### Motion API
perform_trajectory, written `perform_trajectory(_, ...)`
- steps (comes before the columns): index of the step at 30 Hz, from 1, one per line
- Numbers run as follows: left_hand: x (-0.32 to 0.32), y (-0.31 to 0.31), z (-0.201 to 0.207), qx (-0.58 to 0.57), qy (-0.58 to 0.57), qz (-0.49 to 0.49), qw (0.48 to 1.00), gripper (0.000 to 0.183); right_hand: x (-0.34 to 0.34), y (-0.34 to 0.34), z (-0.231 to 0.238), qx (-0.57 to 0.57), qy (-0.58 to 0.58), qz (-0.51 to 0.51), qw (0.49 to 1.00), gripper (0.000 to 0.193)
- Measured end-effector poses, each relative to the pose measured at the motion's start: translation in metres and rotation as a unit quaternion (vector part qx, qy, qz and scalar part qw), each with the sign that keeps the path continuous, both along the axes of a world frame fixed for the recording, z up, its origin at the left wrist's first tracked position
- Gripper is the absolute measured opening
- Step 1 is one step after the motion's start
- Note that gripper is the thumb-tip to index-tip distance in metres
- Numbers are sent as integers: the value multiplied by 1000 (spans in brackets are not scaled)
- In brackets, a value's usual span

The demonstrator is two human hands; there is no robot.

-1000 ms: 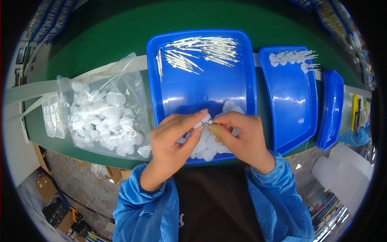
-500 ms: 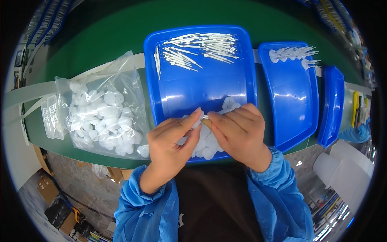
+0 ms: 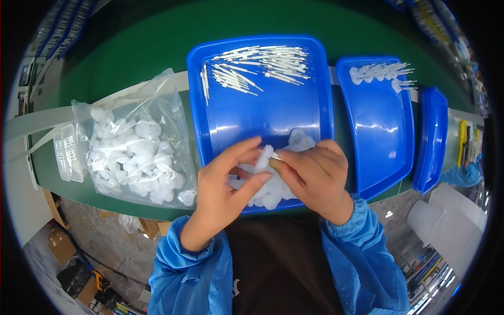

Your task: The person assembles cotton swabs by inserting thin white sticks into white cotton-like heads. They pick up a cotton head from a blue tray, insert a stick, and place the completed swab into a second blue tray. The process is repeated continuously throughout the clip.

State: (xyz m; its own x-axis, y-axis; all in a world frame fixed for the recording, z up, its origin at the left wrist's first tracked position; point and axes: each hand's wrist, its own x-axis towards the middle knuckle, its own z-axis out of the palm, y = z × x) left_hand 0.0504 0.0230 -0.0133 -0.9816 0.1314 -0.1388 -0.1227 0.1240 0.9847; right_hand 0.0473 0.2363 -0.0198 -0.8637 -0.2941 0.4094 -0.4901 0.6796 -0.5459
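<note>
Over the near part of a large blue tray (image 3: 262, 118), my right hand (image 3: 317, 170) pinches a thin white stick (image 3: 275, 156). A white rounded plastic piece (image 3: 265, 159) sits at the stick's left end. Around that piece my left hand (image 3: 223, 176) is open, thumb and index finger spread apart; whether another of its fingers touches the piece cannot be told. Beneath my hands lies a pile of similar white pieces (image 3: 270, 194), partly covered by them. Many loose white sticks (image 3: 286, 63) lie at the tray's far end.
On the left, a clear plastic bag (image 3: 139, 152) holds more white pieces, beside a translucent case (image 3: 68, 152). Right of the big tray, a smaller blue tray (image 3: 383, 136) carries pieces with sticks attached (image 3: 378, 72). Narrow blue trays (image 3: 433, 139) stand farther right on the green table (image 3: 157, 31).
My left thumb and index finger have parted from the white piece, which now shows more fully and stands more upright. The right hand keeps its pinch in nearly the same place.
</note>
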Motion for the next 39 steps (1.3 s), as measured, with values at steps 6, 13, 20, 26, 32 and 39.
perform_trajectory(6, -4, -5, 3, -85, 140, -40, 986, 52, -5, 14, 7, -211, -179, 24, 961, 37)
perform_trajectory(13, -6, 3, 8, -117, 251, -69, 958, 59, -1, 13, 8, -310, -278, 48, 908, 38)
perform_trajectory(20, -10, 4, 12, -110, 276, -85, 951, 60, 0, 15, 9, -422, -352, 60, 833, 27)
perform_trajectory(26, -12, -1, 12, -115, 279, -133, 944, 62, 0, 15, 12, -440, -386, 42, 810, 21)
perform_trajectory(32, -11, 0, 9, -121, 286, -135, 941, 63, 0, 20, 15, -447, -422, 48, 787, 20)
perform_trajectory(39, -15, -7, 5, -42, 263, -135, 955, 45, -15, 32, 32, -286, -349, 47, 891, 16)
